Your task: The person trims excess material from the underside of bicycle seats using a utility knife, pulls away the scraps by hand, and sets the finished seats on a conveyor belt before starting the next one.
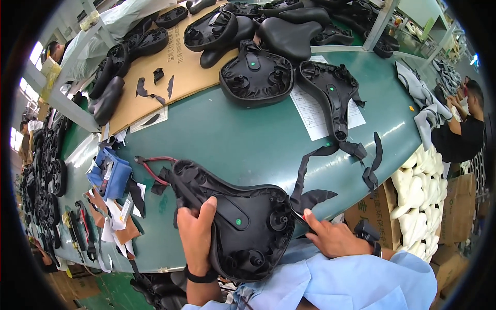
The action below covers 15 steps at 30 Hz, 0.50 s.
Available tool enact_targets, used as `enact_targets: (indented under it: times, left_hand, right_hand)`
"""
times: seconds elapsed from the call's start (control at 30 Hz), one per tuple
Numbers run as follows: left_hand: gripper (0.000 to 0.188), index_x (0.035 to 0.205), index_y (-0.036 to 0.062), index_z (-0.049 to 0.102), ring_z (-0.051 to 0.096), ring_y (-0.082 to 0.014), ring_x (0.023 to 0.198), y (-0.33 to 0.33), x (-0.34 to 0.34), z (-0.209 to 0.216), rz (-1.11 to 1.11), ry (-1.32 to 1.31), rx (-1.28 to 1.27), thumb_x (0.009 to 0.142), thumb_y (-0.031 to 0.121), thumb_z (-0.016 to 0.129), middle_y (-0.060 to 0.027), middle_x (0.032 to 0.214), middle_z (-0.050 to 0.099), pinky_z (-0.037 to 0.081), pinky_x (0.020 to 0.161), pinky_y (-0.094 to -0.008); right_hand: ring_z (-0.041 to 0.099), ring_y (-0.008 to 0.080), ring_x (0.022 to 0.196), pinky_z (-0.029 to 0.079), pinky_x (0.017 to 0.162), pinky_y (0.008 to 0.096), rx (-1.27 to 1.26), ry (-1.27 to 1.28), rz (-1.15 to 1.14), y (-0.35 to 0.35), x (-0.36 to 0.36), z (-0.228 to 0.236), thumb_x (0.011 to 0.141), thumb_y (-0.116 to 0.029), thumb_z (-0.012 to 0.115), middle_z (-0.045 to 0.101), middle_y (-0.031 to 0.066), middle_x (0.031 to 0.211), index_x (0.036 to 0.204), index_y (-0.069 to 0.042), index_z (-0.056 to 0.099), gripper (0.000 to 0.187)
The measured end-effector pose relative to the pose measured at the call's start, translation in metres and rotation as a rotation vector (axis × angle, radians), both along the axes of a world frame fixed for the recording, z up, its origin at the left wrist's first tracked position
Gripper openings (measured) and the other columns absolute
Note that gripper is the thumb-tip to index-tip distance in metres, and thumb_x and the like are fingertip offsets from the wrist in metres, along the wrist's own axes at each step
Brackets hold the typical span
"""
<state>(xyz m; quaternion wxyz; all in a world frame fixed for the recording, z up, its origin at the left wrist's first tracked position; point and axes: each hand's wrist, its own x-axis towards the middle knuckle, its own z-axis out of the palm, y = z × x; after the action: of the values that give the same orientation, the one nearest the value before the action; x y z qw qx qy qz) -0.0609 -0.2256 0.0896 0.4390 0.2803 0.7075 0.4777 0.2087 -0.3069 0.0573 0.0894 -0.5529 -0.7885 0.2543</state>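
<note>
Left hand (196, 235) grips saddle (258, 206) near pliers (149, 171) and scraps (315, 198).

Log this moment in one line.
left hand: holding saddle | right hand: tool at saddle's edge | pliers: on table

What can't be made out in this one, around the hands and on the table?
All in the head view:
Saddle: its far face, turned away, hidden by the underside.
Thin tool at the right hand: kind unclear, mostly covered by that hand.
Red-handled pliers: one handle's end, hidden at the saddle's nose.
Paper sheet: print too small.
</note>
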Motion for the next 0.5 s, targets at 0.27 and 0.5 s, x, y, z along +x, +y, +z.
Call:
enact_targets:
  times: [0.27,0.5]
  left_hand:
    - [0.025,0.074,-0.0042,0.055,0.04,-0.0057,0.058,-0.044,-0.002,-0.007,0.079,-0.114,0.193,0.082,0.017,0.067,0.0018,0.064,0.049,0.034,0.05,-0.024]
    - [0.039,0.105,-0.0066,0.052,0.056,-0.0169,0.082,-0.062,-0.021,-0.038,0.17,0.165,0.283,0.076,0.013,0.07,-0.0087,0.09,0.059,0.043,0.079,-0.0302]
  right_hand:
    - [0.06,0.0409,0.1,0.051,0.085,0.0415,0.223,0.517,-0.033,0.049,-0.014,0.025,0.082,-0.011,0.067,0.056,0.0236,0.12,0.14,-0.005,0.034,0.066]
    - [0.063,0.0188,0.092,0.049,0.08,0.0292,-0.041,0.706,-0.29,0.113,-0.019,0.03,0.079,-0.006,0.066,0.062,0.0099,0.108,0.132,-0.007,0.04,0.059]
